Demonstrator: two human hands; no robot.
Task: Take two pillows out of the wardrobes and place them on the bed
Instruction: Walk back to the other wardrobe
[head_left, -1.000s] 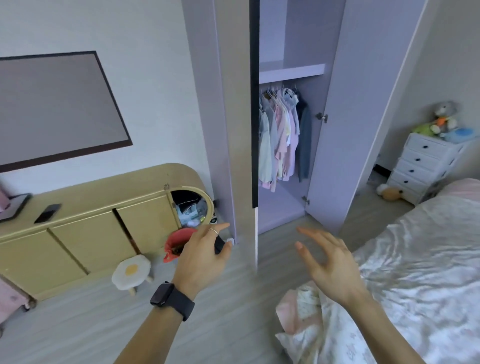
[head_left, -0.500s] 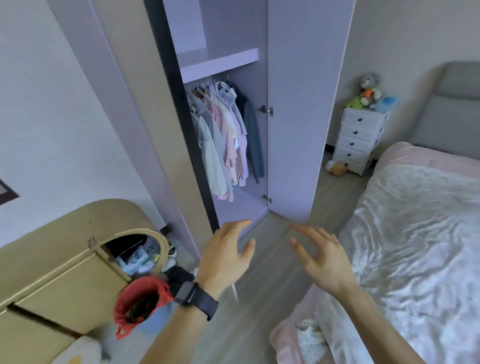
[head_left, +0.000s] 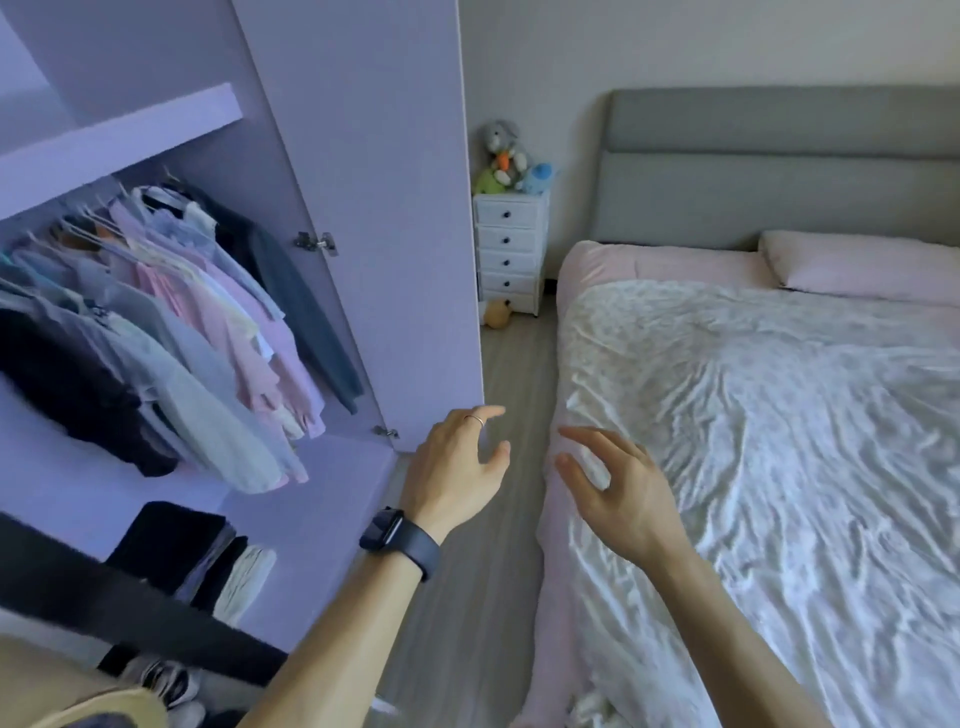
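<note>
A lilac wardrobe (head_left: 156, 130) stands open at the left, with clothes (head_left: 171, 312) hanging on a rail and folded items on its floor. No pillow shows inside it. The bed (head_left: 779, 467), under a white crumpled cover, fills the right side, and one pink pillow (head_left: 857, 265) lies at its grey headboard. My left hand (head_left: 457, 467), with a dark watch on the wrist, hovers empty with fingers spread just past the bottom corner of the open wardrobe door (head_left: 384, 208). My right hand (head_left: 618, 483) is held open and empty over the bed's near edge.
A narrow strip of wood floor (head_left: 514, 374) runs between the wardrobe door and the bed. A white drawer chest (head_left: 509, 249) with soft toys on top stands at its far end, a plush toy on the floor beside it. Shoes lie at the bottom left.
The view has swung right, from the yellow sideboard and wardrobe front to the wardrobe interior and bed. Both hands stay raised and empty in front of me.
</note>
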